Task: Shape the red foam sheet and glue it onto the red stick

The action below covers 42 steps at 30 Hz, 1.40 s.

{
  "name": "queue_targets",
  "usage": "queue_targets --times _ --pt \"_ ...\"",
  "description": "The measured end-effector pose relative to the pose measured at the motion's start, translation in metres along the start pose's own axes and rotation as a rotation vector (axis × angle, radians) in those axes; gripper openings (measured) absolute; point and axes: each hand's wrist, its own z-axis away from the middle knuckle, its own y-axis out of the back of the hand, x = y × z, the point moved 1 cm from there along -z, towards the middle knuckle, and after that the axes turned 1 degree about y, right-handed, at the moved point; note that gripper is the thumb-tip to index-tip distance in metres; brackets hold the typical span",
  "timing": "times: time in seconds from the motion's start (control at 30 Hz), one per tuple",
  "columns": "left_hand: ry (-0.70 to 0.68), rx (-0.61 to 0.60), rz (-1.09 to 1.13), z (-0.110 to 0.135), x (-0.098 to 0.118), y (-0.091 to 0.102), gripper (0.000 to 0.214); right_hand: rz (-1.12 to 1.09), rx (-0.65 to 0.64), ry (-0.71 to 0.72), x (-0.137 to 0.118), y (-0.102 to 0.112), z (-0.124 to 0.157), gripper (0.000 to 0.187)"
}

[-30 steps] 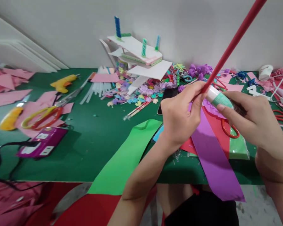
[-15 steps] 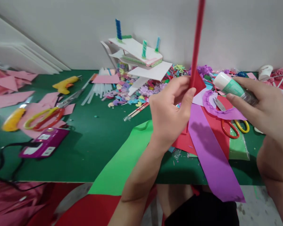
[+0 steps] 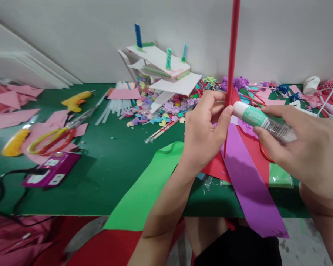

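Note:
My left hand (image 3: 204, 133) is closed around the lower end of a long red rolled paper stick (image 3: 232, 51), which stands nearly upright and runs out of the top of the view. My right hand (image 3: 299, 147) grips a white and green glue stick (image 3: 256, 117). The glue stick's white tip touches the red stick just above my left thumb. Under both hands lie a purple paper strip (image 3: 249, 184), red paper (image 3: 215, 168) and a green paper strip (image 3: 144, 188) on the green table (image 3: 111, 166).
Scissors (image 3: 51, 137), two yellow glue guns (image 3: 74, 99), a purple box (image 3: 51, 168) with a black cable and pink paper lie at the left. A white foam-board model (image 3: 162, 70) stands at the back amid small paper flowers. A paper cup (image 3: 311, 84) and more scraps are at the right.
The red stick has swung from a rightward slant to nearly upright. My right hand drew the glue stick away, then brought its tip back against the stick.

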Motion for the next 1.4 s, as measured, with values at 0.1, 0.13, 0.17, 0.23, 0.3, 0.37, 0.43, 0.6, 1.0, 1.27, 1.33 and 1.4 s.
queue_targets --times 0.1,0.13,0.17,0.23,0.3,0.37,0.43,0.6,1.0,1.27,1.33,1.4 --pt "-0.009 -0.001 0.01 0.0 -0.001 -0.001 0.019 -0.013 0.012 -0.012 0.002 -0.002 -0.001 0.021" --pt "-0.013 0.003 0.01 0.0 -0.001 -0.001 0.019 -0.02 0.019 -0.017 0.002 -0.002 -0.002 0.022" --pt "-0.016 0.011 0.006 0.0 -0.001 -0.001 0.019 -0.028 0.028 -0.022 0.001 -0.002 -0.002 0.023" --pt "-0.022 0.036 -0.008 -0.001 0.001 -0.001 0.018 -0.042 0.038 -0.029 -0.001 -0.002 -0.004 0.023" --pt "-0.023 0.058 -0.025 -0.001 0.003 0.0 0.017 -0.041 0.047 -0.025 -0.003 -0.004 -0.005 0.023" --pt "-0.019 0.066 -0.041 -0.002 0.006 0.001 0.017 -0.021 0.097 0.002 -0.003 -0.006 -0.005 0.021" --pt "-0.009 0.063 -0.057 -0.002 0.008 0.002 0.017 0.016 0.176 0.038 -0.002 -0.007 -0.006 0.019" --pt "0.009 0.056 -0.042 -0.001 0.009 0.004 0.018 0.095 0.271 0.087 0.003 -0.008 -0.006 0.016" --pt "0.098 0.003 0.141 -0.004 0.006 0.005 0.009 0.143 0.402 0.063 0.011 0.007 -0.009 0.021" --pt "0.063 -0.014 0.065 -0.001 0.008 -0.001 0.015 0.192 0.245 0.112 -0.003 0.005 0.002 0.016" --pt "0.071 -0.027 0.059 0.0 0.01 0.001 0.017 0.177 0.255 0.122 -0.004 0.002 0.001 0.016" --pt "0.083 -0.021 0.054 0.0 0.011 0.002 0.018 0.171 0.275 0.125 -0.003 0.0 0.0 0.016"
